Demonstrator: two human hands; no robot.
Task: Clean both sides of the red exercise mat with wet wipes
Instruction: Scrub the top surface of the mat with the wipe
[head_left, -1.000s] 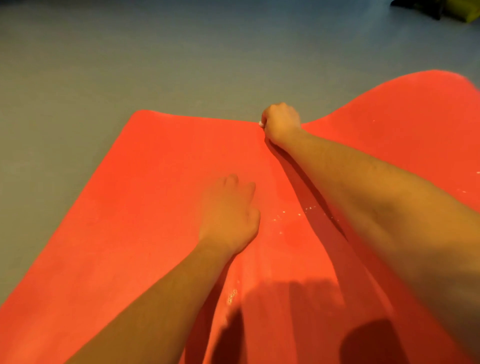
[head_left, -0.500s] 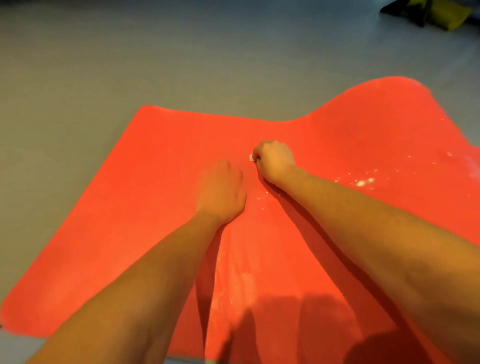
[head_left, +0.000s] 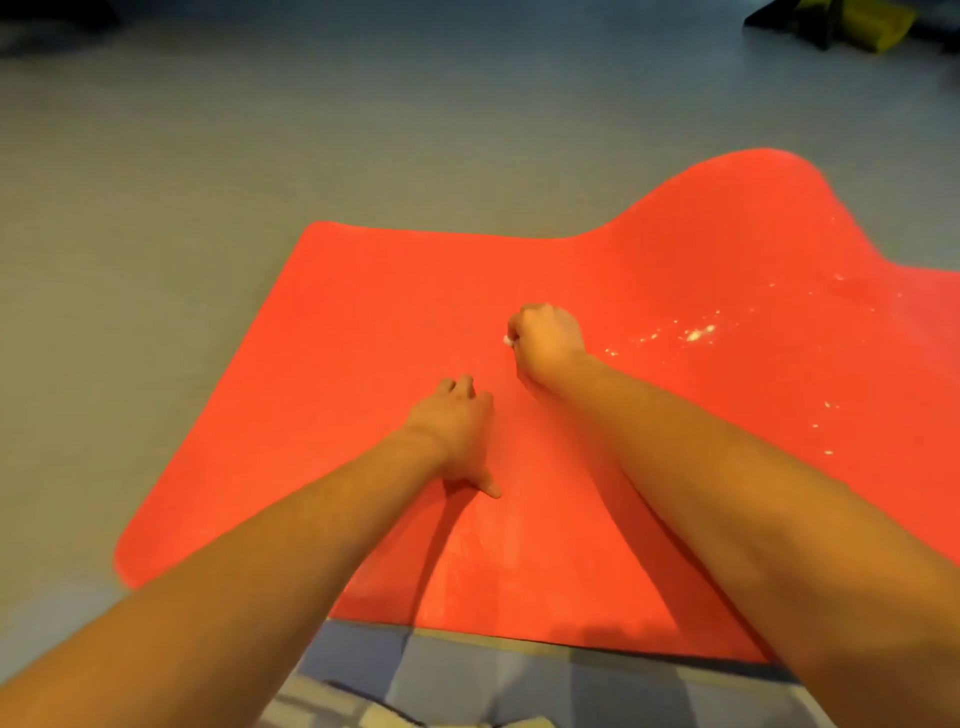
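Red, probably light and floppy and best turned over by a corner, the exercise mat (head_left: 363, 312) lies spread on the grey floor (head_left: 260, 130), left hand (head_left: 457, 431) pressing it with loose fingers, right hand (head_left: 548, 338) fisted round a white wet wipe (head_left: 505, 340).

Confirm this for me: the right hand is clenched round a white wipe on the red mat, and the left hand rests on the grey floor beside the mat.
One detail is wrong. The head view shows the left hand resting on the red mat itself, not on the grey floor. The rest holds: the right hand is clenched round a white wipe on the mat.
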